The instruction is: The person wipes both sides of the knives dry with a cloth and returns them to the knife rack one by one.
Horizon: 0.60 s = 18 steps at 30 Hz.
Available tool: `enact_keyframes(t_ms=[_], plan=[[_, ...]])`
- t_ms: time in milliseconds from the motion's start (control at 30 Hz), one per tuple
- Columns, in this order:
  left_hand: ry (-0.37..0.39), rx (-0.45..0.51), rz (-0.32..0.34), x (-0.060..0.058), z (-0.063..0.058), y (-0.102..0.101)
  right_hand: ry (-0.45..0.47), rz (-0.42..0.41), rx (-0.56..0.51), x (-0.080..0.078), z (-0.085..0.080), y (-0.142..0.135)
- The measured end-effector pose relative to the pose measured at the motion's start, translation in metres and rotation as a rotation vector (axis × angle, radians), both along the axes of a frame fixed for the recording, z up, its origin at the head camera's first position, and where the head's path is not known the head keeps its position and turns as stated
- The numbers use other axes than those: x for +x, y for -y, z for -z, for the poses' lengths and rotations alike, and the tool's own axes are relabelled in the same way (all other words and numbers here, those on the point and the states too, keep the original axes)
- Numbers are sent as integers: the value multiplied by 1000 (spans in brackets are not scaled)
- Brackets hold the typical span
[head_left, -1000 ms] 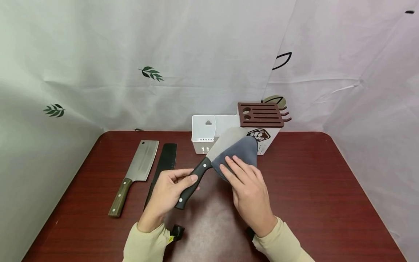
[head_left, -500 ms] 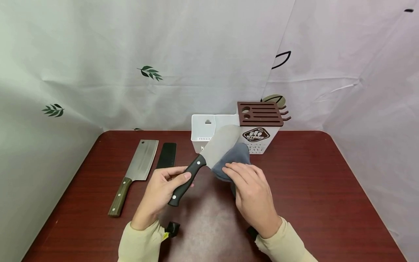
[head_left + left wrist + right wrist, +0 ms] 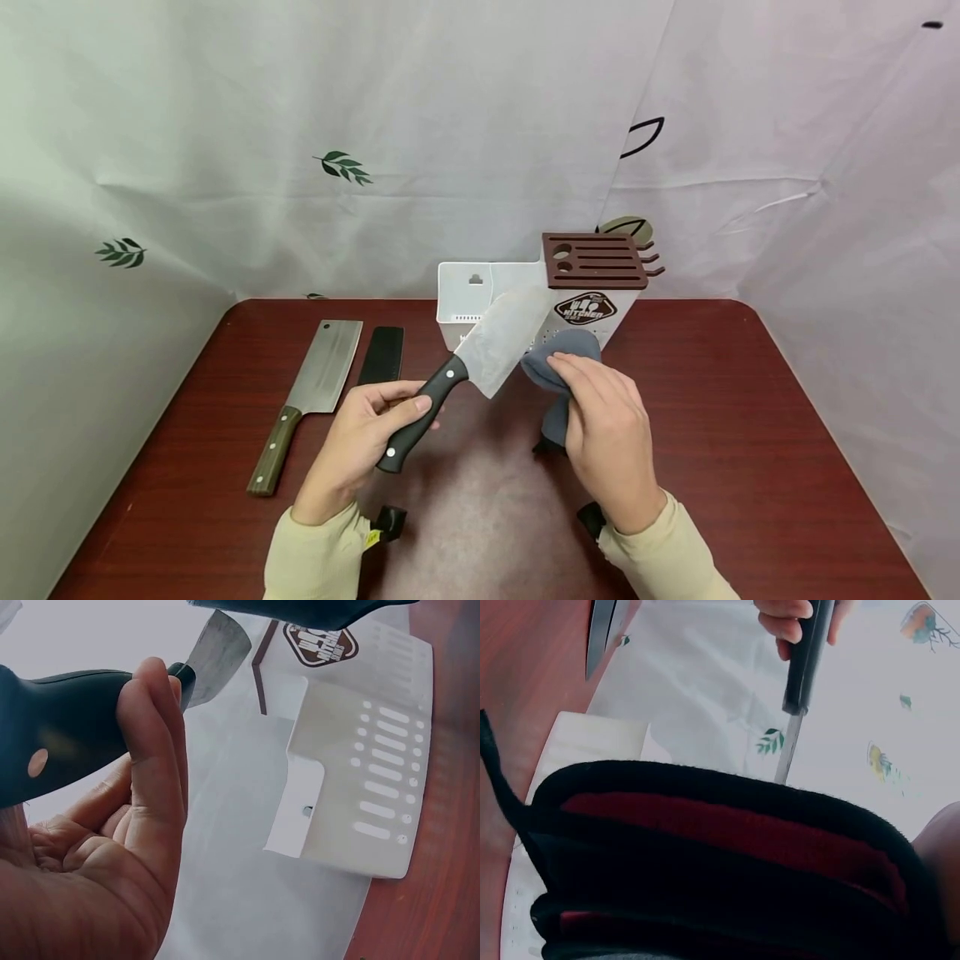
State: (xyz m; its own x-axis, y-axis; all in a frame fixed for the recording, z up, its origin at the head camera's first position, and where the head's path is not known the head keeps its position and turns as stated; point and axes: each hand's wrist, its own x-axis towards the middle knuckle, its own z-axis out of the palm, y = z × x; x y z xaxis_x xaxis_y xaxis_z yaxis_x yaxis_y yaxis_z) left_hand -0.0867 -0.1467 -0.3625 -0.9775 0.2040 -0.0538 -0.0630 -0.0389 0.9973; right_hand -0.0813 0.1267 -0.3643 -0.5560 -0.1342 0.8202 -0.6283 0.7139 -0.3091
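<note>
Just changed: the blue-grey cloth (image 3: 566, 343) has come off the knife (image 3: 501, 337). A second ago it covered part of the blade; now it sits just beside, at the blade's 3 o'clock, apart in my head view. Right hand (image 3: 611, 433) pinches it, fingers bent over the fold. Left hand (image 3: 382, 425) grips the black handle; blade held above the table (image 3: 735, 433), pointing to 1 o'clock, before the white knife rack (image 3: 585, 310). My reading: the stroke along the blade is broken off, this face bare; how clean, I can't tell.

Table dark red, paler sheen toward 6. At 10 o'clock, a cleaver (image 3: 322, 371); beside it a dark knife (image 3: 382, 354), partly hidden by the left hand. Leaf-printed white sheet (image 3: 450, 125) hangs beyond 12.
</note>
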Motion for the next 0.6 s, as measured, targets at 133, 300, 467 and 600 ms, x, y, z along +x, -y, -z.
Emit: enact_keyframes(t_ms=[133,300,467,600], plan=[[7,-30,17,0,1,0,27,24,-15,-2,3,-4],[25,-52,45,-1,1,1,52,46,-29,-4,5,-5],[26,-53,57,-1,2,2,62,66,-36,-5,8,-7],[28,-30,62,-2,4,3,68,69,-37,-6,8,-7]])
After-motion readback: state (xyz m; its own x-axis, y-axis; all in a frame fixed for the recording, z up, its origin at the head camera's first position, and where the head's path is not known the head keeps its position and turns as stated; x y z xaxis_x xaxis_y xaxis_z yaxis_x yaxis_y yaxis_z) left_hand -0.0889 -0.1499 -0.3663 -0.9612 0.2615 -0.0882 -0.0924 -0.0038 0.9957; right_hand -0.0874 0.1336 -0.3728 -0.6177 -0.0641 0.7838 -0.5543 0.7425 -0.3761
